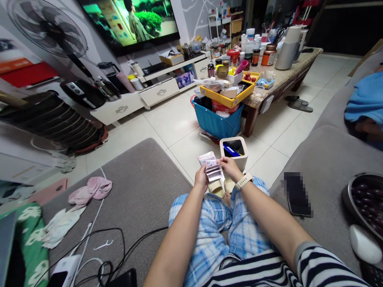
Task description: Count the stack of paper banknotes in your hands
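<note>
I sit on a grey sofa with my knees in blue plaid trousers. My left hand is closed round a fanned stack of banknotes, held above my knees. My right hand, with a white watch on its wrist, pinches the right edge of the same stack. Just beyond the notes a small white bin stands on the tiled floor.
A blue crate with a yellow tray of clutter stands by a crowded low table. A phone and a metal bowl of dark fruit lie on the sofa at right. Cables, cloths and a fan are at left.
</note>
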Demonstrator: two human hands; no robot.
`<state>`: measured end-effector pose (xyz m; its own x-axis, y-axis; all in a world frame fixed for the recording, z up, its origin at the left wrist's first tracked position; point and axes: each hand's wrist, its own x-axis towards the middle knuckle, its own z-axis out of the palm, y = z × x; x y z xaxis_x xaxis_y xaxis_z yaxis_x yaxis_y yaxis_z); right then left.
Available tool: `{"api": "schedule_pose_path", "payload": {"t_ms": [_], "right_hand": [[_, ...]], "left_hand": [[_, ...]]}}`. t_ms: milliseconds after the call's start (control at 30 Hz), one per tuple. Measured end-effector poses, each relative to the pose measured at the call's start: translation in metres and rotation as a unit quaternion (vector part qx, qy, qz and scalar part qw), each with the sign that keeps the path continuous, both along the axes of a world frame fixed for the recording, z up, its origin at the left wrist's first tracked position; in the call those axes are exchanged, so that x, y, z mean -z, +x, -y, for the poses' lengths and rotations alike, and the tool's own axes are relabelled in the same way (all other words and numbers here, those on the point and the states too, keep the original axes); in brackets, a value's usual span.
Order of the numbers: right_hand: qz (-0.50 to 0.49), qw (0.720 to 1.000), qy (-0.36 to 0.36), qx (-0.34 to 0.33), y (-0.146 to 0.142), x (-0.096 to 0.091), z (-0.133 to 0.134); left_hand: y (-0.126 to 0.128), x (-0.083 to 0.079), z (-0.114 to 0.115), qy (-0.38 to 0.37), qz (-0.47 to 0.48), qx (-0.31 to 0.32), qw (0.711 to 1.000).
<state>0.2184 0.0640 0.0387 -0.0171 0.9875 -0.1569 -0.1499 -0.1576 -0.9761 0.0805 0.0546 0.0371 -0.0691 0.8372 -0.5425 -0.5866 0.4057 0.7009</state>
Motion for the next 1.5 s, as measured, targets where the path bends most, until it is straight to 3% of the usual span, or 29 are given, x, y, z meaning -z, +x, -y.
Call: {"api": "schedule_pose_path", "payload": {"t_ms": [467, 1500], "right_hand": [[-0.046, 0.999, -0.021, -0.016, -0.004, -0.001, 0.001], [-0.067, 0.997, -0.018, -0.028, -0.003, -0.003, 0.002]], "left_hand": [[-0.003, 0.004, -0.001, 0.008, 0.004, -0.004, 1.0], [0.0, -0.005, 0.002, 0.001, -0.003, -0.013, 1.0]]}}
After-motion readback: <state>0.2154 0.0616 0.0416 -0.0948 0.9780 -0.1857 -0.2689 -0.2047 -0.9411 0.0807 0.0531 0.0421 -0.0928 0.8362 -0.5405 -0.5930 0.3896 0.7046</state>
